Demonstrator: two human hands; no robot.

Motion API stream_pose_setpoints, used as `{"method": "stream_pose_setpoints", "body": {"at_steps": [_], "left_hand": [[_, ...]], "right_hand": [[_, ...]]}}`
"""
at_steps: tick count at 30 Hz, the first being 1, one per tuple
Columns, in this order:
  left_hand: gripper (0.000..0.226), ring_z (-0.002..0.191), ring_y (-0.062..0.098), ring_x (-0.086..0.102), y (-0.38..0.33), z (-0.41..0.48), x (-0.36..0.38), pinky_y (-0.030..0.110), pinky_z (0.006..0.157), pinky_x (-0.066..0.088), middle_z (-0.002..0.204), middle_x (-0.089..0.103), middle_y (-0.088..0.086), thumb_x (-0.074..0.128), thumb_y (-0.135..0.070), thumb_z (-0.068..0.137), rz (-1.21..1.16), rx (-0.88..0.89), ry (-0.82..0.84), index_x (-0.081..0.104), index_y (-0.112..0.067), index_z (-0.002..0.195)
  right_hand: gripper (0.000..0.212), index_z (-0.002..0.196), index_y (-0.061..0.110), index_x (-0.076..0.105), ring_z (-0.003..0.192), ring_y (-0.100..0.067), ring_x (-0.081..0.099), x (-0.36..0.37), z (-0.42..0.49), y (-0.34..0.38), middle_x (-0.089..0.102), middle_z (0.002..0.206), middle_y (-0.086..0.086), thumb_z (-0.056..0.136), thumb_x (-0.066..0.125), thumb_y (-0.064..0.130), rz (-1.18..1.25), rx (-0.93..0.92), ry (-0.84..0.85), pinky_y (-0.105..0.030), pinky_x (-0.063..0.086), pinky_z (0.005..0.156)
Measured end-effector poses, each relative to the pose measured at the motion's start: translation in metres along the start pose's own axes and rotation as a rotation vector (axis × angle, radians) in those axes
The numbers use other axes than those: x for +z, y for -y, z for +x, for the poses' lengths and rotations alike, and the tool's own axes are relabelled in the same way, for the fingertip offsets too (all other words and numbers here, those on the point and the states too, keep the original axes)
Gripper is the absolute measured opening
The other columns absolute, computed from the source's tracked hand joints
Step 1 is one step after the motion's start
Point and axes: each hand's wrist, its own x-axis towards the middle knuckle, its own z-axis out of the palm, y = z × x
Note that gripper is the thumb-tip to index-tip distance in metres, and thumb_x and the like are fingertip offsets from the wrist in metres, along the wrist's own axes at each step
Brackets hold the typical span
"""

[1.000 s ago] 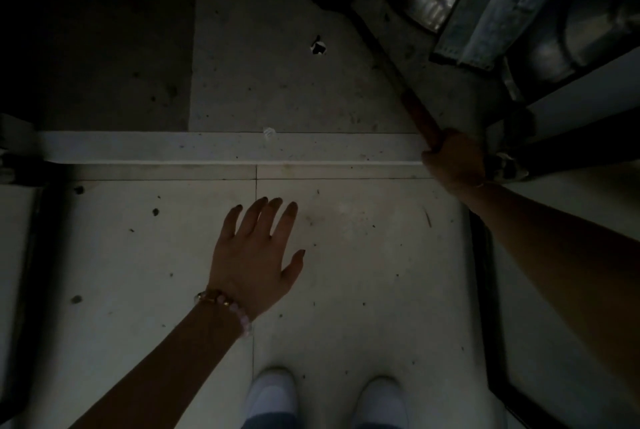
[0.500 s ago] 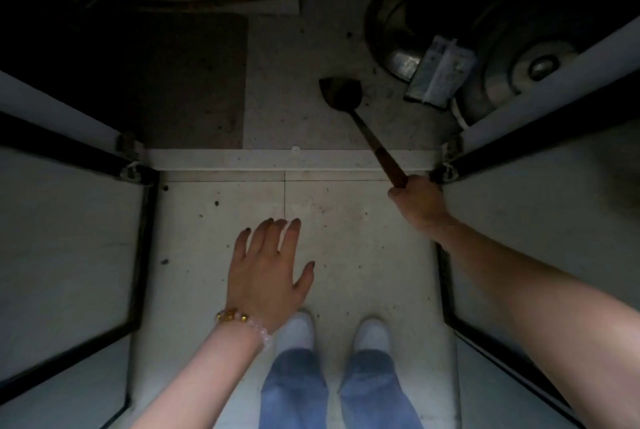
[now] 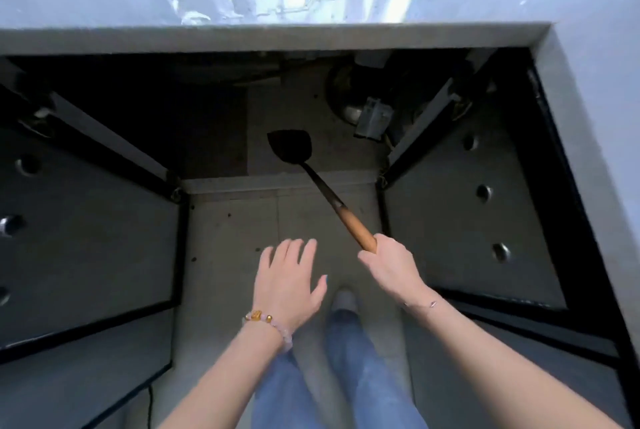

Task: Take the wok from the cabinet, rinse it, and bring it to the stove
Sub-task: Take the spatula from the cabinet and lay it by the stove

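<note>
1. Dark grey panel: left cabinet door [image 3: 86, 238] stands swung open, its inner face up toward the camera, with round holes along its outer side.
2. Left hand [image 3: 287, 286]: released, palm down, fingers straight and slightly spread, holding nothing. It hovers over the pale floor [image 3: 221, 255] in front of the cabinet [image 3: 277, 182]. A bead bracelet [image 3: 268, 321] sits on the wrist.
3. Blue jeans [image 3: 349, 376] and one pale shoe [image 3: 344, 297] show below the hands.
4. Wok spatula [image 3: 322, 186]: dark metal blade over the cabinet floor, wooden handle slanting down and right. The blade touches nothing that I can make out.
5. Round metal vessel [image 3: 346, 99]: back right of the cabinet interior, partly hidden behind a pale carton [image 3: 372, 117] just beside it. Too dim to confirm it is the wok; neither hand is near it.
6. Right hand [image 3: 391, 266]: clenched round the end of the spatula's wooden handle, just right of the left hand and not touching it.
7. Right cabinet door [image 3: 467, 220]: open, same round holes.
</note>
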Motion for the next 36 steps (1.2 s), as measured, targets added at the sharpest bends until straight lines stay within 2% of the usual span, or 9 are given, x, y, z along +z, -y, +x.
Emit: {"method": "stream_pose_setpoints", "body": {"at_steps": [4, 7, 9, 15, 17, 23, 28, 32, 36], "left_hand": [[0.059, 0.125, 0.017, 0.045, -0.017, -0.016, -0.046, 0.035, 0.103, 0.033, 0.133, 0.052, -0.002, 0.042, -0.048, 0.086, -0.07, -0.02, -0.01, 0.041, -0.017, 0.136], [0.055, 0.127, 0.017, 0.042, -0.026, -0.027, -0.078, 0.032, 0.103, 0.033, 0.136, 0.048, -0.002, 0.041, -0.046, 0.089, -0.212, -0.028, -0.022, 0.038, -0.018, 0.136], [0.049, 0.125, 0.02, 0.044, -0.034, -0.036, -0.102, 0.034, 0.102, 0.036, 0.134, 0.05, 0.002, 0.046, -0.042, 0.091, -0.473, -0.095, 0.04, 0.042, -0.015, 0.132], [0.015, 0.092, 0.023, 0.06, -0.049, -0.057, -0.163, 0.038, 0.092, 0.047, 0.103, 0.062, 0.014, 0.047, -0.02, 0.093, -1.696, -0.428, 0.456, 0.055, -0.007, 0.094], [0.011, 0.089, 0.025, 0.063, -0.053, -0.066, -0.17, 0.039, 0.09, 0.05, 0.096, 0.061, 0.016, 0.044, -0.008, 0.094, -1.889, -0.421, 0.539, 0.05, 0.0, 0.096], [0.01, 0.065, 0.02, 0.059, -0.082, -0.102, -0.168, 0.033, 0.064, 0.056, 0.073, 0.05, 0.009, 0.042, -0.004, 0.095, -1.852, -0.417, 0.676, 0.046, -0.004, 0.086], [0.022, 0.043, 0.011, 0.048, -0.112, -0.119, -0.181, 0.021, 0.043, 0.048, 0.059, 0.043, 0.004, 0.04, -0.002, 0.094, -1.891, -0.459, 0.705, 0.042, -0.008, 0.073], [0.026, 0.034, 0.005, 0.041, -0.127, -0.129, -0.196, 0.014, 0.034, 0.038, 0.053, 0.041, 0.001, 0.037, -0.003, 0.095, -1.878, -0.365, 0.782, 0.038, -0.01, 0.07], [0.025, 0.034, 0.004, 0.037, -0.151, -0.144, -0.203, 0.014, 0.032, 0.033, 0.047, 0.041, -0.004, 0.038, -0.006, 0.095, -1.739, -0.206, 0.784, 0.037, -0.014, 0.072]], "right_hand": [[0.025, 0.062, 0.022, 0.033, 0.069, -0.029, 0.049, -0.024, -0.067, 0.02, 0.052, 0.069, 0.001, 0.079, 0.051, 0.026, 0.024, -0.036, -0.084, -0.031, 0.033, 0.06], [0.023, 0.063, 0.022, 0.036, 0.068, -0.028, 0.051, -0.029, -0.117, 0.034, 0.051, 0.065, 0.005, 0.078, 0.052, 0.028, 0.094, -0.051, -0.143, -0.031, 0.031, 0.057], [0.024, 0.063, 0.021, 0.035, 0.069, -0.029, 0.051, -0.028, -0.151, 0.042, 0.05, 0.064, 0.003, 0.078, 0.052, 0.028, 0.113, -0.057, -0.181, -0.032, 0.031, 0.057], [0.02, 0.07, 0.016, 0.039, 0.073, -0.036, 0.055, -0.022, -0.23, 0.064, 0.055, 0.069, -0.006, 0.078, 0.053, 0.028, 0.159, -0.095, -0.348, -0.037, 0.039, 0.061], [0.018, 0.071, 0.016, 0.04, 0.072, -0.036, 0.054, -0.019, -0.251, 0.067, 0.054, 0.066, -0.005, 0.077, 0.053, 0.026, 0.178, -0.097, -0.396, -0.037, 0.039, 0.061], [0.017, 0.068, 0.021, 0.041, 0.07, -0.031, 0.055, -0.008, -0.297, 0.054, 0.053, 0.063, 0.002, 0.075, 0.05, 0.034, 0.222, -0.028, -0.478, -0.031, 0.037, 0.057], [0.029, 0.071, 0.025, 0.039, 0.077, -0.033, 0.059, -0.005, -0.323, 0.029, 0.064, 0.075, -0.002, 0.079, 0.055, 0.048, 0.147, 0.039, -0.576, -0.03, 0.035, 0.058], [0.031, 0.06, 0.029, 0.04, 0.07, -0.02, 0.054, -0.016, -0.346, -0.008, 0.052, 0.061, 0.008, 0.08, 0.062, 0.039, 0.255, 0.154, -0.577, -0.029, 0.041, 0.063], [0.029, 0.06, 0.025, 0.046, 0.057, -0.011, 0.047, -0.031, -0.372, -0.044, 0.049, 0.055, 0.008, 0.082, 0.065, 0.03, 0.434, 0.204, -0.732, -0.023, 0.034, 0.052]]}}
